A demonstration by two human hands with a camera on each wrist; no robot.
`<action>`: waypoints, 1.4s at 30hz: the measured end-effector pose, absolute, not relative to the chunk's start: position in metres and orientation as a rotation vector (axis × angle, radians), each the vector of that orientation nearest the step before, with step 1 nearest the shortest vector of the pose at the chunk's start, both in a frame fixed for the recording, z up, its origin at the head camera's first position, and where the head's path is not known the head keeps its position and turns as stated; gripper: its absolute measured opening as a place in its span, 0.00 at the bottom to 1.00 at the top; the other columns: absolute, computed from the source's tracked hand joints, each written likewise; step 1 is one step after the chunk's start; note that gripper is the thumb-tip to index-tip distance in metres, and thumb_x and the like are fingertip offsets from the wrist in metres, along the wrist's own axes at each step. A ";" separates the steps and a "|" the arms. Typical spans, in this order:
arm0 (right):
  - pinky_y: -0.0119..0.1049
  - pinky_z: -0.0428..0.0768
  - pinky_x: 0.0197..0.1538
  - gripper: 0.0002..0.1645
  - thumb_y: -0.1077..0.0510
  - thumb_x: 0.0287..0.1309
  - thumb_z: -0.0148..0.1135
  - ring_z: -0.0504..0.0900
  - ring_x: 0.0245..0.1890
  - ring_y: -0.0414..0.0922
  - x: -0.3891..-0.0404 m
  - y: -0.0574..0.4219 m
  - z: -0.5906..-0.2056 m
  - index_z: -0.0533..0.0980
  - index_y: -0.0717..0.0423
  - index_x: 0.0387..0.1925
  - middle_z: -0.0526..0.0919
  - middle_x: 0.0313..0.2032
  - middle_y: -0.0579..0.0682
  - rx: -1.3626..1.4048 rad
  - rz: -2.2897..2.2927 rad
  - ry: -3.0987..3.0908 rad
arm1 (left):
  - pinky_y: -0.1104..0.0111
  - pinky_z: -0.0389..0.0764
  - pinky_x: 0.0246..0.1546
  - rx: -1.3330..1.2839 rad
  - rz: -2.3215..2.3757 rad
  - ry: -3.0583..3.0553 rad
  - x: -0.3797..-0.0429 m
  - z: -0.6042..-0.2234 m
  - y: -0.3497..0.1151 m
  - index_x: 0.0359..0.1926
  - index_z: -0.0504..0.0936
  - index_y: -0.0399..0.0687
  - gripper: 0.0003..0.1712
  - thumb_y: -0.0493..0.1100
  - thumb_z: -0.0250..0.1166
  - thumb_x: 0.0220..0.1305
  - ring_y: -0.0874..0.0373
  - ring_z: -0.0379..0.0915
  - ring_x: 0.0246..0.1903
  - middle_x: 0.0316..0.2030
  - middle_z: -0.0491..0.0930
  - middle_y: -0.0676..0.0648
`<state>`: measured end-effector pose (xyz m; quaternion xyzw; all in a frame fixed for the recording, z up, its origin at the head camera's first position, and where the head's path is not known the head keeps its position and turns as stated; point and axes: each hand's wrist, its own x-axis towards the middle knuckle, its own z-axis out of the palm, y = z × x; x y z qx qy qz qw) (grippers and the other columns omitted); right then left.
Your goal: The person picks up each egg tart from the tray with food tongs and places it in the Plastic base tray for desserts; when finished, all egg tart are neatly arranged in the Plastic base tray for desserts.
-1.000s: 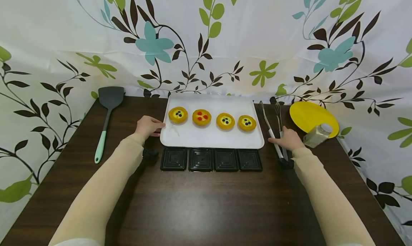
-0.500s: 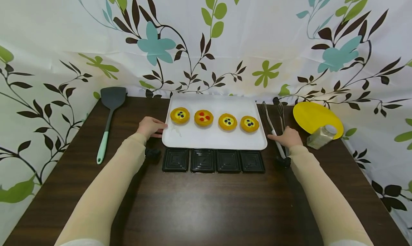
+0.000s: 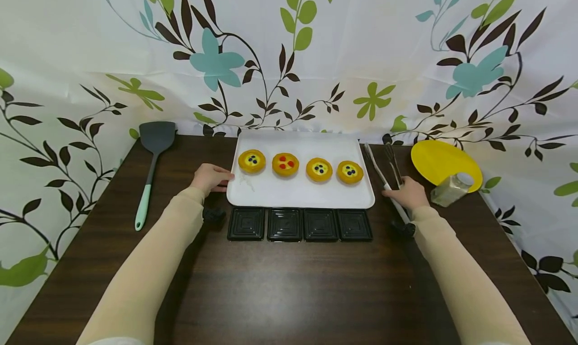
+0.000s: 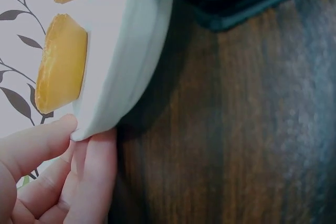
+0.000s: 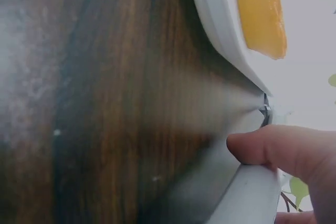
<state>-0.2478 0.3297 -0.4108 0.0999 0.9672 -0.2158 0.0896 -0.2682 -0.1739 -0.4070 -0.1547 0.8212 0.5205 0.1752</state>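
Observation:
In the head view my left hand pinches the left edge of a white tray, thumb on top and fingers beneath; the left wrist view shows the thumb on the rim. On the tray sit several tarts in a row, most with dark berries, one with red pieces. To the right of the tray my right hand holds a pair of tongs with pale handles and metal ends. Its thumb lies across the handle in the right wrist view; the other fingers are mostly hidden.
Several black square plastic trays line the tray's front edge. A turner with a mint handle lies at left. At right, a yellow plate has a clear shaker jar in front of it. A patterned cloth hangs behind the table.
My right hand has moved slightly right with its thumb on the tongs, and the handle end has shifted right. My left hand stays at the tray's edge.

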 end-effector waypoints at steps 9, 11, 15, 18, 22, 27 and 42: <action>0.45 0.82 0.32 0.50 0.44 0.57 0.59 0.78 0.32 0.57 -0.233 0.343 -0.412 0.51 0.72 0.68 0.70 0.51 0.74 0.291 -0.831 2.914 | 0.66 0.82 0.44 -0.420 1.471 2.343 -0.263 -0.405 -0.173 0.57 0.73 0.29 0.24 0.41 0.61 0.66 0.45 0.75 0.51 0.56 0.70 0.33; 0.39 0.79 0.26 0.49 0.43 0.58 0.57 0.77 0.27 0.53 -0.228 0.344 -0.411 0.51 0.70 0.68 0.72 0.49 0.72 0.300 -0.852 2.930 | 0.66 0.82 0.44 -0.420 1.468 2.347 -0.262 -0.406 -0.173 0.57 0.73 0.29 0.24 0.41 0.61 0.66 0.45 0.75 0.51 0.56 0.70 0.33; 0.48 0.78 0.35 0.48 0.39 0.59 0.55 0.75 0.37 0.59 -0.220 0.348 -0.411 0.54 0.68 0.67 0.71 0.51 0.72 0.283 -0.858 2.982 | 0.67 0.83 0.43 -0.412 1.464 2.343 -0.264 -0.408 -0.174 0.57 0.73 0.29 0.24 0.41 0.61 0.66 0.45 0.75 0.51 0.56 0.70 0.33; 0.53 0.76 0.41 0.52 0.33 0.57 0.56 0.73 0.42 0.61 -0.214 0.349 -0.409 0.55 0.67 0.67 0.70 0.54 0.71 0.256 -0.861 3.002 | 0.67 0.83 0.43 -0.408 1.458 2.335 -0.266 -0.408 -0.175 0.58 0.73 0.29 0.24 0.40 0.61 0.66 0.45 0.75 0.51 0.56 0.70 0.33; 0.54 0.76 0.43 0.57 0.28 0.54 0.56 0.72 0.43 0.60 -0.206 0.350 -0.403 0.55 0.66 0.68 0.69 0.56 0.72 0.206 -0.840 2.988 | 0.68 0.84 0.41 -0.426 1.439 2.337 -0.266 -0.406 -0.175 0.58 0.73 0.29 0.24 0.40 0.61 0.66 0.46 0.75 0.51 0.56 0.70 0.33; 0.53 0.76 0.44 0.59 0.26 0.52 0.57 0.71 0.44 0.60 -0.196 0.349 -0.398 0.55 0.65 0.69 0.69 0.56 0.73 0.120 -0.753 2.957 | 0.69 0.84 0.41 -0.439 1.413 2.336 -0.267 -0.404 -0.176 0.58 0.73 0.30 0.24 0.41 0.60 0.66 0.47 0.75 0.51 0.56 0.70 0.34; 0.42 0.72 0.34 0.56 0.25 0.47 0.61 0.73 0.34 0.56 -0.183 0.347 -0.406 0.61 0.53 0.69 0.75 0.51 0.70 -0.036 -0.546 3.062 | 0.69 0.84 0.40 -0.432 1.410 2.332 -0.274 -0.409 -0.174 0.58 0.73 0.31 0.24 0.42 0.61 0.66 0.47 0.74 0.51 0.57 0.70 0.34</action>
